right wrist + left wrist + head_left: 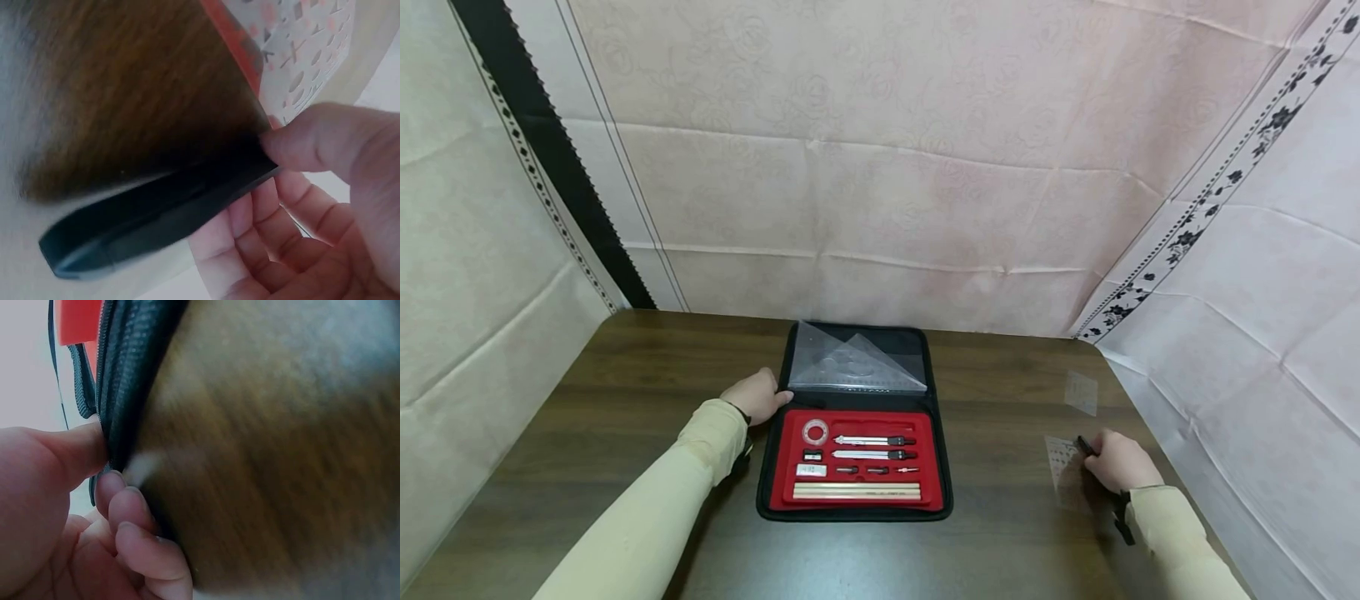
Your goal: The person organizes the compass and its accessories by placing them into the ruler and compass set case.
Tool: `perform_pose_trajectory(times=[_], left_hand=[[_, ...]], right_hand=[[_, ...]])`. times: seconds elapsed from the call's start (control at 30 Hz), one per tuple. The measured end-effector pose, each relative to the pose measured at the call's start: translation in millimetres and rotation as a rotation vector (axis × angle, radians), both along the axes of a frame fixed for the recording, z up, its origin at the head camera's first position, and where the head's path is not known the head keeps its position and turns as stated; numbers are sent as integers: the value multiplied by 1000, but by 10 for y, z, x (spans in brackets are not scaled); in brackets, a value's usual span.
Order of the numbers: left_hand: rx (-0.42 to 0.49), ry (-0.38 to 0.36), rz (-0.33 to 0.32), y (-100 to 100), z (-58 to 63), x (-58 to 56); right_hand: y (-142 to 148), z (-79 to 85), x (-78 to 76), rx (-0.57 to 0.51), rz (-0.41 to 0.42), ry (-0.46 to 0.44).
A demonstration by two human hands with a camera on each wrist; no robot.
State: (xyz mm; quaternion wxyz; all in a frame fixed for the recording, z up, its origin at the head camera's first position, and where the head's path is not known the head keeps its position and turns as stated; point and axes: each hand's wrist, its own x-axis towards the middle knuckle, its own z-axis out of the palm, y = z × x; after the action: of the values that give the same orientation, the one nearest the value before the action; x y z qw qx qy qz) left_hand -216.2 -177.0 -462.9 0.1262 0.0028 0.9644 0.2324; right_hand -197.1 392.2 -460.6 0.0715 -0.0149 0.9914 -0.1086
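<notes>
My left hand (756, 396) pinches the left edge of an unzipped black case (762, 492) near its fold, thumb on one side and fingers curled on the other; the zipper edge (115, 381) runs past the thumb in the left wrist view. Inside the case, a red tray (865, 423) holds two compasses (872, 455), pencils (856, 492), an eraser (811, 471) and smaller pieces. Off to the right, my right hand (1123, 462) pinches a flat black elongated piece (156, 215) with a blunt end, its exact kind unclear. Beside it lies a clear stencil with cut-out shapes (1062, 458).
Two clear set squares (823, 367) sit in the case's lid pocket. Another small transparent sheet (1081, 392) lies farther back on the brown wooden table (1000, 533). Patterned cloth walls (880, 208) stand behind the table and at both sides.
</notes>
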Motion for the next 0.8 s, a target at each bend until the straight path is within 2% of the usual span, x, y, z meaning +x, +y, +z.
perform_pose_trajectory(times=[0.17,0.3,0.5,0.6,0.7,0.8], left_hand=[[-2,-9,1,9,-8,1],[-3,-8,3,1,-10,0],[-2,-13,10,-2,-9,-3],[-1,-15,15,0,-25,-9],[-3,-13,14,-2,-44,-13],[-4,-6,7,0,-41,-12]], right_hand=[[-53,39,0,11,19,43],[-250,133,-23,-35,106,124],[-717,232,-86,-151,219,225],[-979,193,-126,-176,280,292],[-1256,131,-158,-189,368,312],[-1543,79,-166,-199,454,295]])
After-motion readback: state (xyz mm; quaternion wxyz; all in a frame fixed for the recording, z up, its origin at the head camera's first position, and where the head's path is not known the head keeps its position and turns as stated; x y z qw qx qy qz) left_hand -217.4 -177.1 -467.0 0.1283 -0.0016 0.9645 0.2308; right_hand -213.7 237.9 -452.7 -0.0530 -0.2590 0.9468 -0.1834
